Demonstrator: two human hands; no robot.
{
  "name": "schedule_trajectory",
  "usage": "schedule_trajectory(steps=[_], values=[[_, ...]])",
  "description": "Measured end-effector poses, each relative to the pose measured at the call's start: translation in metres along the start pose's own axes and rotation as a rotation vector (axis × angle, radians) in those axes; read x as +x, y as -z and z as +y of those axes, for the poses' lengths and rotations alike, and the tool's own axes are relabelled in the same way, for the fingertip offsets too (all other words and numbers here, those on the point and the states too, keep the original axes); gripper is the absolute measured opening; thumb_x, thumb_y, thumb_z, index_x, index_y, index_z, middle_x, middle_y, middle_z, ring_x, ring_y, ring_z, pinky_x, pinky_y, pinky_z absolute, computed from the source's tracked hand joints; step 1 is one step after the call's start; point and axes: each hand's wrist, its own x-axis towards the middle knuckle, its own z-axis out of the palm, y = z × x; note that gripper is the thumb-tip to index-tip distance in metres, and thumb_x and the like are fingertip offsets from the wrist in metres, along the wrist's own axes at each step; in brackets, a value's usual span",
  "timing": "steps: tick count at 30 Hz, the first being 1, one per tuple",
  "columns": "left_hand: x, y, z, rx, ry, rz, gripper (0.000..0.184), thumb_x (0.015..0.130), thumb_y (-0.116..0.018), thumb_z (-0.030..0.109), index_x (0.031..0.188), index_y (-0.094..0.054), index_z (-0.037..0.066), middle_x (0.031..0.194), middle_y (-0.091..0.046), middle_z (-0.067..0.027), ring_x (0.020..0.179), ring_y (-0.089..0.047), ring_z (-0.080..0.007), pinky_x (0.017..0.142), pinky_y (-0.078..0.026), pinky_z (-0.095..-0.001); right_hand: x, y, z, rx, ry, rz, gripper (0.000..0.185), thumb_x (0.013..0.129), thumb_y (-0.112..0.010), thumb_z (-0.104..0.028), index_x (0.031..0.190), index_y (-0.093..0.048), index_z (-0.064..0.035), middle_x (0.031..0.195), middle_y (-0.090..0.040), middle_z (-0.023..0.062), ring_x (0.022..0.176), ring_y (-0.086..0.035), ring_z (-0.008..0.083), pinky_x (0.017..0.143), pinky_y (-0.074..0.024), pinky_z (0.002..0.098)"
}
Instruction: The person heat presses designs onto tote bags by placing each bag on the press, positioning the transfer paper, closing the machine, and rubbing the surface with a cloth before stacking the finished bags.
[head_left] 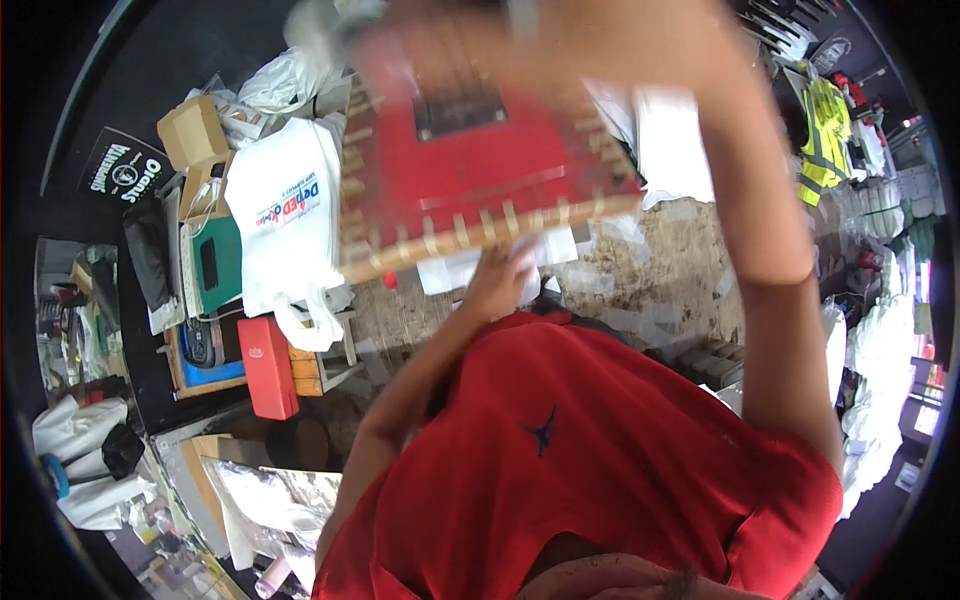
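A wooden-edged frame [480, 232] with a red panel and pale strips along its sides is tilted in front of me. My left hand [500, 280] is at its near edge, fingers bent against the wood and partly hidden by it. My right arm reaches across the top of the view, and my right hand [420, 60] is a motion blur over the far part of the frame. Its fingers and anything in them cannot be made out. A dark rectangle [460, 112] shows on the red panel below that hand.
Left of the frame are a white printed bag [285, 215], an open cardboard box [195, 135], a green board [217, 265] and a red case [267, 368]. White sheets [672, 145] lie to the right. A yellow vest [825, 140] hangs at the far right.
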Motion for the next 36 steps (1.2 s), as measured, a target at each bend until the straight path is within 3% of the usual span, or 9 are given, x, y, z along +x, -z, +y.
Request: schedule_trajectory(steps=[2,4,8,10,12,14,21,26,36], values=[[-0.054,0.036,0.021,-0.658,0.214,-0.219,0.041,0.103,-0.052,0.032,0.136,-0.058,0.008,0.141,-0.055,-0.0143,0.131,-0.050,-0.0304,0.113,-0.034,-0.0392,-0.067,-0.085,0.015,0.369,0.062,0.018,0.049,0.094,-0.064,-0.045,0.064,-0.064,-0.0071,0.052,-0.055,0.0082,0.044,-0.054,0.0230,0.049,-0.0431,0.0390],[-0.078,0.109,0.044,-1.014,0.383,-0.401,0.042,0.104,-0.048,0.031,0.129,-0.062,0.000,0.136,-0.061,-0.0135,0.126,-0.055,-0.0251,0.110,-0.038,-0.0365,-0.117,-0.164,0.022,0.488,-0.335,-0.245,0.042,0.091,-0.070,-0.029,0.058,-0.058,-0.0052,0.055,-0.053,0.0077,0.054,-0.058,0.0238,0.051,-0.0451,0.0383],[-0.058,0.183,0.033,-1.174,0.139,-0.168,0.038,0.093,-0.060,0.026,0.117,-0.068,-0.003,0.114,-0.070,-0.0145,0.110,-0.063,-0.0290,0.101,-0.044,-0.0387,-0.162,-0.252,0.033,0.155,-0.272,0.021,0.021,0.082,-0.068,-0.024,0.071,-0.065,-0.0076,0.073,-0.064,0.0092,0.077,-0.065,0.0265,0.067,-0.0545,0.0400],[0.008,0.185,0.050,-0.464,-0.060,0.238,0.038,0.088,-0.066,0.024,0.115,-0.067,-0.003,0.115,-0.069,-0.0160,0.110,-0.061,-0.0339,0.100,-0.044,-0.0433,-0.154,-0.242,0.041,0.195,-0.356,0.098,0.018,0.079,-0.070,-0.026,0.077,-0.068,-0.0084,0.081,-0.066,0.0104,0.087,-0.065,0.0274,0.074,-0.0551,0.0397],[0.063,0.197,0.071,-0.069,-0.257,0.086,0.062,0.085,-0.070,0.037,0.131,-0.055,-0.001,0.137,-0.053,-0.0206,0.126,-0.050,-0.0401,0.109,-0.037,-0.0487,-0.157,-0.232,0.046,0.290,-0.252,0.206,0.021,0.076,-0.068,-0.028,0.078,-0.069,-0.0069,0.078,-0.069,0.0114,0.079,-0.067,0.0315,0.069,-0.0551,0.0448],[0.091,0.175,0.069,0.131,-0.333,-0.137,0.075,0.083,-0.073,0.044,0.138,-0.048,0.000,0.142,-0.048,-0.0226,0.129,-0.046,-0.0433,0.110,-0.036,-0.0518,-0.177,-0.248,0.051,0.431,-0.438,-0.160,0.023,0.072,-0.069,-0.028,0.075,-0.066,-0.0050,0.073,-0.066,0.0129,0.072,-0.065,0.0342,0.067,-0.0539,0.0467],[0.089,0.114,0.007,0.054,-0.453,0.073,0.083,0.078,-0.077,0.053,0.135,-0.051,0.000,0.139,-0.051,-0.0215,0.131,-0.046,-0.0461,0.109,-0.036,-0.0629,-0.191,-0.302,0.064,0.441,-0.436,0.245,0.027,0.070,-0.073,-0.027,0.079,-0.063,-0.0032,0.082,-0.064,0.0190,0.083,-0.063,0.0356,0.070,-0.0521,0.0481],[0.091,0.074,-0.057,0.297,-0.550,0.119,0.083,0.081,-0.070,0.061,0.136,-0.050,0.002,0.136,-0.053,-0.0171,0.131,-0.047,-0.0420,0.110,-0.030,-0.0699,-0.212,-0.334,0.094,0.587,-0.422,0.002,0.039,0.068,-0.078,-0.035,0.088,-0.064,-0.0037,0.091,-0.063,0.0182,0.091,-0.061,0.0369,0.079,-0.0520,0.0448],[0.098,0.078,-0.037,0.108,-0.387,0.146,0.090,0.086,-0.069,0.055,0.145,-0.038,-0.006,0.142,-0.047,-0.0275,0.125,-0.052,-0.0438,0.105,-0.043,-0.0516,-0.225,-0.322,0.106,0.591,-0.435,0.207,0.020,0.088,-0.058,-0.016,0.102,-0.064,-0.0041,0.108,-0.062,0.0152,0.103,-0.060,0.0319,0.089,-0.0514,0.0404]])
